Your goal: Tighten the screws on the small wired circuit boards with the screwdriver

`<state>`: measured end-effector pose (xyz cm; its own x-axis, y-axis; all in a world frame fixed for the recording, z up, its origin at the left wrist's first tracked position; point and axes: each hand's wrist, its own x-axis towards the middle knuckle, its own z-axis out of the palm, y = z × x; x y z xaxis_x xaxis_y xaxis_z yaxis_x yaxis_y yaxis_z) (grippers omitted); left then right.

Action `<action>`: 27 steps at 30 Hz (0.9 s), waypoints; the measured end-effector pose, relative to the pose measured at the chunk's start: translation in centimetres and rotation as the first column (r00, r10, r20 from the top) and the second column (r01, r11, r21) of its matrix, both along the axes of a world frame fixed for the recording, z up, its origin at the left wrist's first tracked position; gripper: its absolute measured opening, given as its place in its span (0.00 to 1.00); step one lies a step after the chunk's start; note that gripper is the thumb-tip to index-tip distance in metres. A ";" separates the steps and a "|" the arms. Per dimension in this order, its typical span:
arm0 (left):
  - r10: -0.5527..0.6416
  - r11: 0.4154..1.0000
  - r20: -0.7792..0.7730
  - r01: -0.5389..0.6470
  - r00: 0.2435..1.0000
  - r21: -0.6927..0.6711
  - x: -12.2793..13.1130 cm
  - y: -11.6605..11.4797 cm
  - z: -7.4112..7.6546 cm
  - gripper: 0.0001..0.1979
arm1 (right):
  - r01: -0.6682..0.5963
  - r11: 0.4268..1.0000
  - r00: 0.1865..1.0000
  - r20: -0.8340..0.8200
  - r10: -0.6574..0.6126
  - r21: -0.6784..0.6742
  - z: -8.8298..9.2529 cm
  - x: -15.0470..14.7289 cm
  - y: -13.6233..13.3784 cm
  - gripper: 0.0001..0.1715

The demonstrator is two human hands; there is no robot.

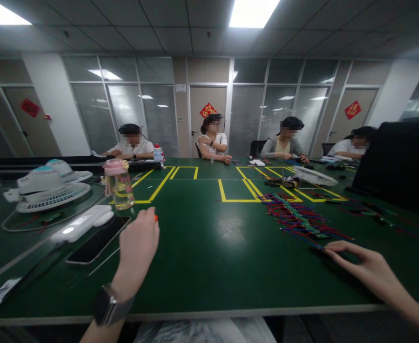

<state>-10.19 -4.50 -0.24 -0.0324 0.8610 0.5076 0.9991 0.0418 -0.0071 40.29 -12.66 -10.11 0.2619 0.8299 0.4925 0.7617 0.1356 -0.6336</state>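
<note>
While a thin-shafted tool (pixel 104 262) w/ an orange end is gripped in the closed L hand (pixel 140 240), what looks like a wire end (pixel 318 246) is pinched btwn thumb & index of the R hand (pixel 366 267), just beyond the near end of the PCB row (pixel 300 214). Red & blue leads (pixel 274 206) are fanned out along both sides of that row, laid on the table (pixel 202 271) toward the R. Nr the L hand, a phone (pixel 97 241) & a pink-lidded bottle (pixel 119 188) are placed.
</note>
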 end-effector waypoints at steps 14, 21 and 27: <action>0.351 0.928 -0.043 -0.353 0.935 -0.114 -6.3 -0.2 -3.4 0.19 | 0.108 0.994 0.994 -0.015 -0.108 -0.022 1.0 1.3 -0.5 0.19; 0.355 0.931 -0.081 -0.360 0.931 -0.057 -5.8 -0.4 -3.9 0.21 | 0.094 0.996 0.995 0.046 -0.094 0.000 0.9 1.4 -0.7 0.23; 0.284 0.945 -0.126 -0.256 0.951 0.203 -6.8 0.6 -4.1 0.20 | 0.018 1.000 0.991 0.136 -0.015 -0.023 0.8 1.4 -0.6 0.22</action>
